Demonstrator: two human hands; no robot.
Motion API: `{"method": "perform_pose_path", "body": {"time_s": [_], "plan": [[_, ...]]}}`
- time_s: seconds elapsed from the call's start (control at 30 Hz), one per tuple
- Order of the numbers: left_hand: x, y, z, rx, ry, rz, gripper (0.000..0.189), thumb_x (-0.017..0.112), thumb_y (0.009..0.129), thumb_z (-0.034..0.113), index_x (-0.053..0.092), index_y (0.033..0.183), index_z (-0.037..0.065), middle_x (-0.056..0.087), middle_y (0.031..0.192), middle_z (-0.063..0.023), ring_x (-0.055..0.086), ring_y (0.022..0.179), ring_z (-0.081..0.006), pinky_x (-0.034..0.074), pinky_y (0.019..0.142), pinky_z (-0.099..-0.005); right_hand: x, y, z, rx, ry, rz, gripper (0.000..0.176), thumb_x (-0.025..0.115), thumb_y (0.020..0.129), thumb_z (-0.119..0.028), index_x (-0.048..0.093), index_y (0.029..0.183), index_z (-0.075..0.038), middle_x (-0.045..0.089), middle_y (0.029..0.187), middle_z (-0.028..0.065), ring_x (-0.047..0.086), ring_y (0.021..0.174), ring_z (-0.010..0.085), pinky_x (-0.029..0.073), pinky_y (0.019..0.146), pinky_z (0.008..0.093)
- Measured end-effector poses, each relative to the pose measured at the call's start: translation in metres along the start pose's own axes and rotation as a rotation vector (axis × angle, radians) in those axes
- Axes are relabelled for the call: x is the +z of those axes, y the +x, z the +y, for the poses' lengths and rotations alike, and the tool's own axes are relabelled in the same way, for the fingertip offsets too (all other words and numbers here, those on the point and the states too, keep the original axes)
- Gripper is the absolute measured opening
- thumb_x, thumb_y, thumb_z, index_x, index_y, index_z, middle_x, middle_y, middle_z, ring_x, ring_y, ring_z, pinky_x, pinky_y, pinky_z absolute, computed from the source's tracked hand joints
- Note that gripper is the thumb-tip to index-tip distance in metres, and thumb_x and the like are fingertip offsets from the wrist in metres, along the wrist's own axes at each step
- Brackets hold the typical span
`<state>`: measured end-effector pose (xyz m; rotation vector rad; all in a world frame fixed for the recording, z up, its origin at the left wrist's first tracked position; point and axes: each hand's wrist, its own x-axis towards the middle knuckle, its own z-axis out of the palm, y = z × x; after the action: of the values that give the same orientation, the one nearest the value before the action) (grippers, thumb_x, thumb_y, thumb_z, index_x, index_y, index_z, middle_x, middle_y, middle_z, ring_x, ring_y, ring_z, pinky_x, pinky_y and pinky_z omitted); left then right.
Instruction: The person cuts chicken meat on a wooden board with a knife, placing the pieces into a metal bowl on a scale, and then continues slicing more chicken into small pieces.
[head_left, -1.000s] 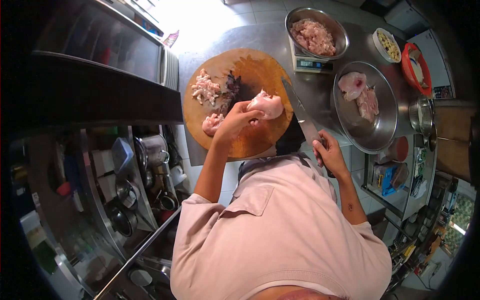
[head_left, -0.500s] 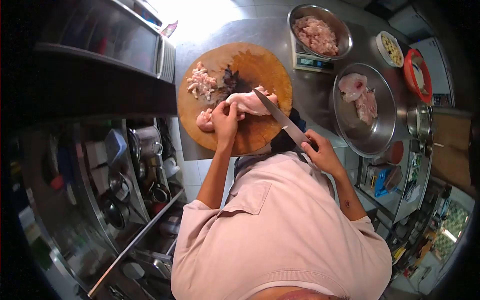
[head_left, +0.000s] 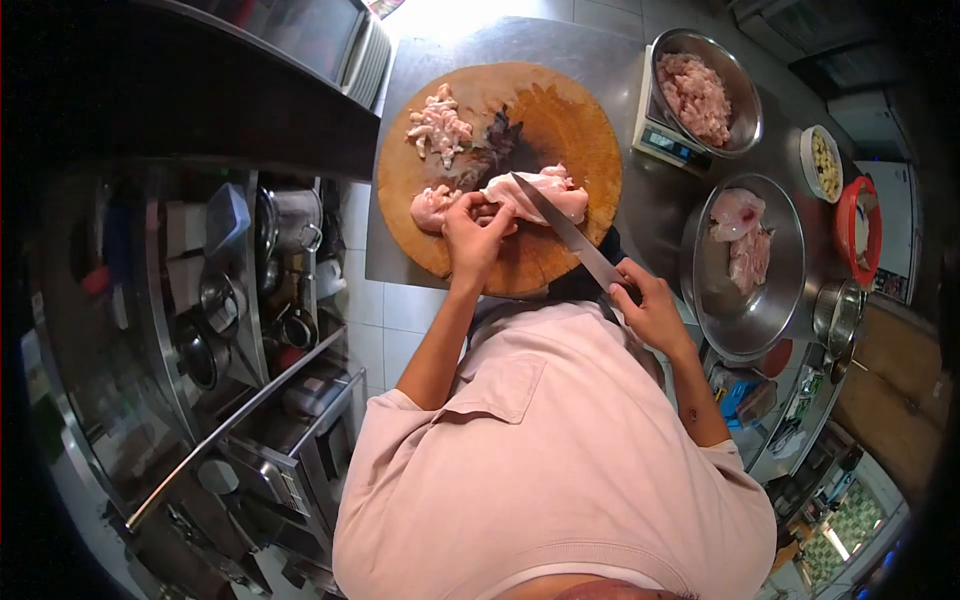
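Note:
A piece of raw pale pink meat (head_left: pixel 560 200), which looks like chicken breast, lies on the round wooden chopping board (head_left: pixel 600 140). My left hand (head_left: pixel 478 235) pinches the meat's left end with thumb and fingers. My right hand (head_left: pixel 648 302) grips a kitchen knife (head_left: pixel 572 238) by its handle, which the fingers mostly hide. The blade slants across the meat, its tip pointing up and left. Beside my left hand sits a smaller meat lump (head_left: pixel 430 210). Farther back on the board are small cut meat pieces (head_left: pixel 438 125) and a dark patch (head_left: pixel 500 135).
A scale (head_left: pixel 670 146) at the back right bears a steel bowl (head_left: pixel 745 105) of minced meat. Nearer stands a large steel basin (head_left: pixel 735 325) with meat pieces. Beyond it are a white bowl (head_left: pixel 808 165) and a red basin (head_left: pixel 868 272). Shelves with pots (head_left: pixel 292 225) stand left.
My view has shifted, so the board and bowls appear farther right. Against the board, the knife sits a little farther left over the meat. Both hands keep their hold.

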<state>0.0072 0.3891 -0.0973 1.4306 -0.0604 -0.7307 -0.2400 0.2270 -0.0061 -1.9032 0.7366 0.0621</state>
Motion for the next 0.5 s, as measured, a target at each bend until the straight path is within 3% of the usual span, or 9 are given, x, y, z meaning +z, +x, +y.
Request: {"method": "perform_pose_path", "body": {"time_s": [0.27, 0.4, 0.47, 0.5], "plan": [[0.002, -0.015, -0.001, 0.016, 0.118, 0.114, 0.016, 0.078, 0.099, 0.003, 0.069, 0.110, -0.004, 0.077, 0.097, -0.0088, 0.075, 0.084, -0.0111, 0.066, 0.069, -0.0248, -0.006, 0.011, 0.002, -0.072, -0.065, -0.032, 0.017, 0.067, 0.100, -0.014, 0.063, 0.109, 0.000, 0.067, 0.083, 0.0209, 0.063, 0.069, 0.0333, 0.049, 0.067, 0.0417], [0.001, -0.025, 0.012, -0.039, 0.215, 0.119, 0.012, 0.077, 0.100, 0.007, 0.072, 0.106, -0.002, 0.077, 0.091, -0.0073, 0.076, 0.081, -0.0160, 0.064, 0.069, -0.0290, -0.013, 0.010, -0.004, 0.052, -0.016, -0.060, 0.016, 0.067, 0.102, -0.013, 0.062, 0.108, 0.000, 0.067, 0.084, 0.0205, 0.065, 0.071, 0.0300, 0.051, 0.070, 0.0396], [0.010, -0.033, 0.033, 0.372, 0.788, 0.279, 0.012, 0.075, 0.099, 0.009, 0.073, 0.107, 0.001, 0.077, 0.089, -0.0074, 0.076, 0.076, -0.0232, 0.062, 0.071, -0.0341, -0.017, 0.011, 0.000, 0.057, 0.009, -0.038, 0.015, 0.067, 0.102, -0.013, 0.061, 0.108, 0.000, 0.067, 0.084, 0.0201, 0.065, 0.073, 0.0279, 0.051, 0.072, 0.0385], [0.012, -0.031, 0.039, 0.378, 0.830, 0.215, 0.019, 0.076, 0.095, 0.012, 0.074, 0.113, 0.004, 0.076, 0.104, -0.0121, 0.075, 0.095, -0.0335, 0.059, 0.088, -0.0413, -0.018, 0.011, 0.003, 0.033, 0.002, 0.000, 0.015, 0.067, 0.102, -0.013, 0.061, 0.108, 0.000, 0.066, 0.084, 0.0189, 0.065, 0.074, 0.0249, 0.051, 0.072, 0.0377]]}}
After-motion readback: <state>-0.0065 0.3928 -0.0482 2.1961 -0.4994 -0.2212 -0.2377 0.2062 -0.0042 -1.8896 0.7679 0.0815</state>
